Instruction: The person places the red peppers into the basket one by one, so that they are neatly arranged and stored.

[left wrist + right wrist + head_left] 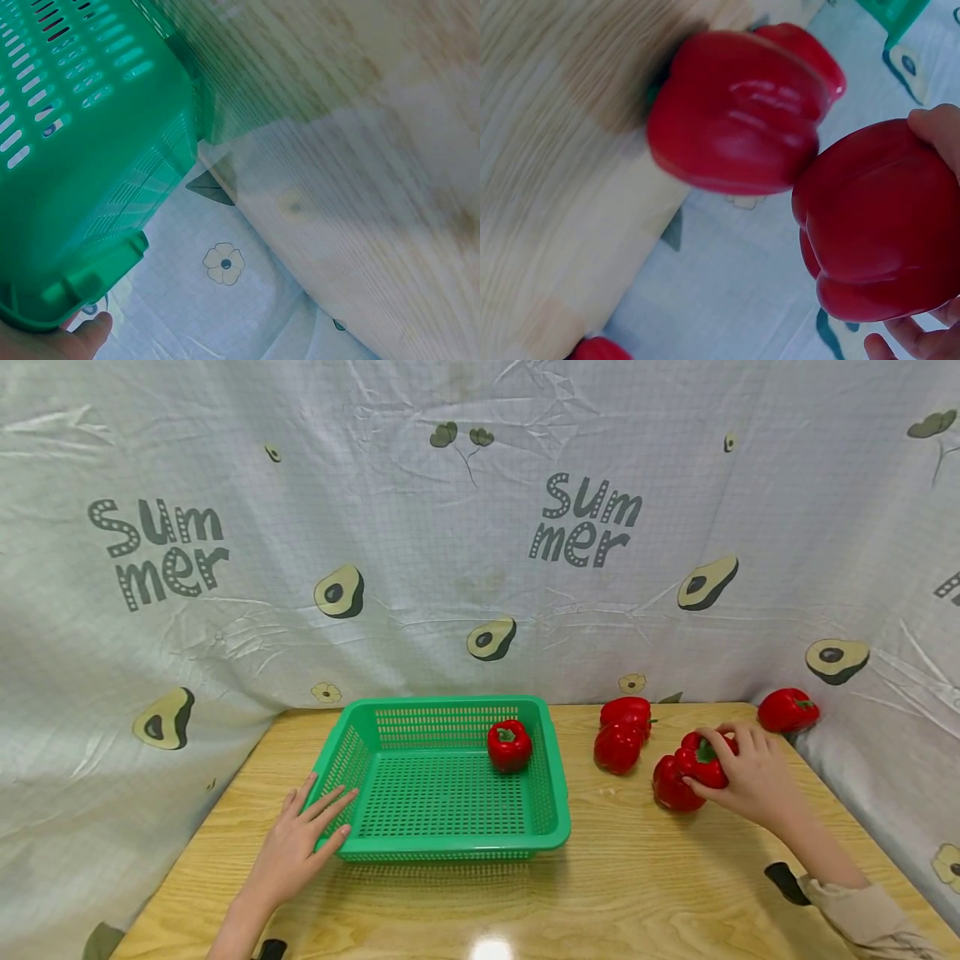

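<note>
My right hand [752,774] grips a red bell pepper [885,225] with a green stem, thumb on one side and fingers on the other. Just beside and below it, another red bell pepper [673,787] lies on the table; the held one partly overlaps it in the head view. My left hand [291,847] rests with spread, fairly straight fingers on the left rim of a green plastic basket [450,843]. Inside the basket, toward its back right corner, sits one red bell pepper [509,747].
Two more red bell peppers [618,747] lie together right of the basket. A further bell pepper [787,710] lies at the far right by the cloth. The wooden table [615,893] meets a patterned cloth backdrop [420,527] behind and on both sides.
</note>
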Motion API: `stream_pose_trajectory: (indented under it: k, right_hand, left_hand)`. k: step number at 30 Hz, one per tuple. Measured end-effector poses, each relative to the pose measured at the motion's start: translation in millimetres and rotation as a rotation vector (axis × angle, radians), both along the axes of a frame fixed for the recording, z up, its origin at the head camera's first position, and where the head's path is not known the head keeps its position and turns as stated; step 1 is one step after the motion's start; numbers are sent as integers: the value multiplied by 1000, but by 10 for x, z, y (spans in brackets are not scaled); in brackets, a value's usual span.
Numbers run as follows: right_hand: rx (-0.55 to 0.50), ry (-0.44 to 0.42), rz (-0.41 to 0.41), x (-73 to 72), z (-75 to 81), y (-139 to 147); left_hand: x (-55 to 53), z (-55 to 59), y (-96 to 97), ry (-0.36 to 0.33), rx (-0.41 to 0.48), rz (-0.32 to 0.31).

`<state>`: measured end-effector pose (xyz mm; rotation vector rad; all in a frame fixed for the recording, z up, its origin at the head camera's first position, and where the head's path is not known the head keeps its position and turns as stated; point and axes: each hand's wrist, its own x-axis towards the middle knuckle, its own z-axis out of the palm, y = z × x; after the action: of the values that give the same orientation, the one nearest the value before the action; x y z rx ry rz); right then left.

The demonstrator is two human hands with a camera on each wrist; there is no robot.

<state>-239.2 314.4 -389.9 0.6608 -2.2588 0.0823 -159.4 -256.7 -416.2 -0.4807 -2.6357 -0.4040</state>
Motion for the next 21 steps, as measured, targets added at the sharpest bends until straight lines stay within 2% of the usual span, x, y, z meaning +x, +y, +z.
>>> stream_pose_trajectory:
  k: [9, 21]
  right_hand:
    - [-18, -64, 50, 35, 29, -237]
    - [33, -59, 136, 17, 97, -627]
  left_hand:
    - [4, 3, -6, -15, 7, 4]
    - [7, 11, -2, -22, 10, 7]
